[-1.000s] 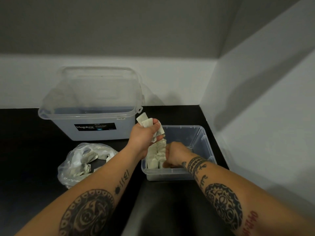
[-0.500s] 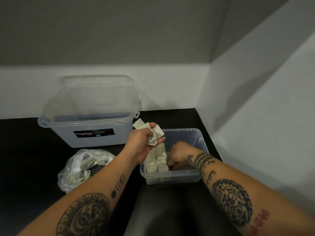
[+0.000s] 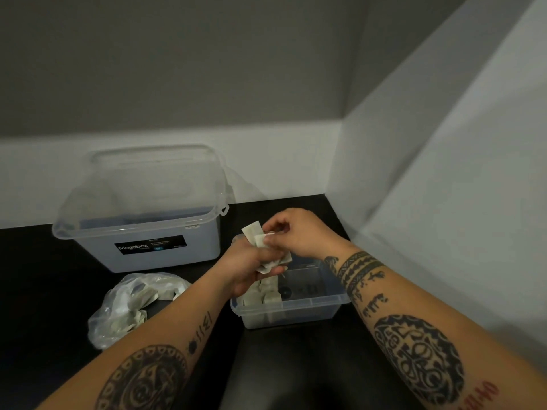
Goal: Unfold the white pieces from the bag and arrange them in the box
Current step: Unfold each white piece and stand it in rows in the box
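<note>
Filling box (image 3: 321, 300): row of white pieces (image 3: 263, 296) stands at its left end.
Left hand (image 3: 250, 261): fingers curled round a crumpled bunch (image 3: 251, 228) above it.
Right hand (image 3: 296, 232): up out of the box, now pinching one piece (image 3: 261, 240) off the bunch; next unfolding starts.
Bag (image 3: 118, 309): left, more pieces inside.

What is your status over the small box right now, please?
Left hand grips a bunch of white pieces over the small clear box. Right hand pinches one piece of it. Row of pieces stands in box; nothing blocks it.

box (image 3: 310, 300) R half free | L col: pieces (image 3: 260, 295) | wall (image 3: 444, 202) close R | tub (image 3: 154, 232) behind-L
</note>
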`<action>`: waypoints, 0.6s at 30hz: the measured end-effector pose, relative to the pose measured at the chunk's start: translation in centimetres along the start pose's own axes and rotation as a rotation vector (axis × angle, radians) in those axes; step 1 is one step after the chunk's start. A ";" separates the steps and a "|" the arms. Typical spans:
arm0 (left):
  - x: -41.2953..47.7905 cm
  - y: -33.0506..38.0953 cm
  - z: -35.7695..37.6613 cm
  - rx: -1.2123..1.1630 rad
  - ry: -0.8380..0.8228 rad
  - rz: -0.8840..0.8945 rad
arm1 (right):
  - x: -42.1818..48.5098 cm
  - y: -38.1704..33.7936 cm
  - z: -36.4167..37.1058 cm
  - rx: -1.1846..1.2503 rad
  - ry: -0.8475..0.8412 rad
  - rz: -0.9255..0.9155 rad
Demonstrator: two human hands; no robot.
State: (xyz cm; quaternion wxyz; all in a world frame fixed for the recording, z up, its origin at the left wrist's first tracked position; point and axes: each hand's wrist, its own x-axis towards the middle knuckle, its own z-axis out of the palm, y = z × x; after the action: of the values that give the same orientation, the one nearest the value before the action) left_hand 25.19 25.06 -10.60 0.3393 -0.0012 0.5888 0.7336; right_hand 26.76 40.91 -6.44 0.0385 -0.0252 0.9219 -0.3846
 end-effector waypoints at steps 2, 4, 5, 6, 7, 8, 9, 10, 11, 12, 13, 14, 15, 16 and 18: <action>-0.3 0.1 0.0 -0.013 -0.025 -0.023 | 0.0 0.4 0.2 0.024 0.001 0.030; -0.5 0.0 0.0 -0.046 -0.023 -0.030 | 0.0 0.7 0.2 0.093 0.025 0.071; -0.5 -0.1 -0.1 -0.079 -0.019 -0.029 | 0.0 0.8 0.2 0.140 0.046 0.094; -0.5 -0.2 -0.2 -0.120 -0.009 -0.024 | 0.0 0.9 0.1 0.192 0.071 0.119; -0.5 -0.3 -0.3 -0.154 0.007 -0.014 | -0.1 1.0 0.0 0.254 0.102 0.152; -0.5 -0.3 -0.3 -0.171 0.031 0.001 | -0.1 1.1 0.0 0.328 0.139 0.199; -0.4 -0.3 -0.3 -0.175 0.059 0.017 | -0.2 1.2 0.1 0.412 0.179 0.259; -0.3 -0.3 -0.3 -0.175 0.090 0.032 | -0.2 1.3 0.2 0.496 0.210 0.320; -0.2 -0.3 -0.2 -0.177 0.124 0.049 | -0.3 1.4 0.5 0.572 0.225 0.372; 0.0 -0.3 -0.2 -0.175 0.159 0.069 | -0.3 1.6 0.8 0.638 0.226 0.412; 0.2 -0.3 -0.1 -0.164 0.193 0.093 | -0.5 1.7 1.1 0.697 0.214 0.440; 0.4 -0.3 0.0 -0.145 0.231 0.120 | -0.6 1.8 1.4 0.744 0.196 0.460; 0.6 -0.3 0.1 -0.121 0.271 0.152 | -0.8 2.0 1.6 0.776 0.171 0.476; 0.8 -0.3 0.1 -0.095 0.307 0.186 | -1.0 2.2 1.7 0.785 0.135 0.486; 1.3 -0.3 0.0 -0.044 0.358 0.242 | -1.5 2.6 1.6 0.730 0.017 0.487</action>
State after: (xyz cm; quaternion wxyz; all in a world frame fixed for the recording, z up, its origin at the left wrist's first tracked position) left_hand 24.38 25.73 -11.35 0.1386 -0.0683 0.6195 0.7696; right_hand 28.35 41.69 -9.35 0.1267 0.2115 0.7049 -0.6651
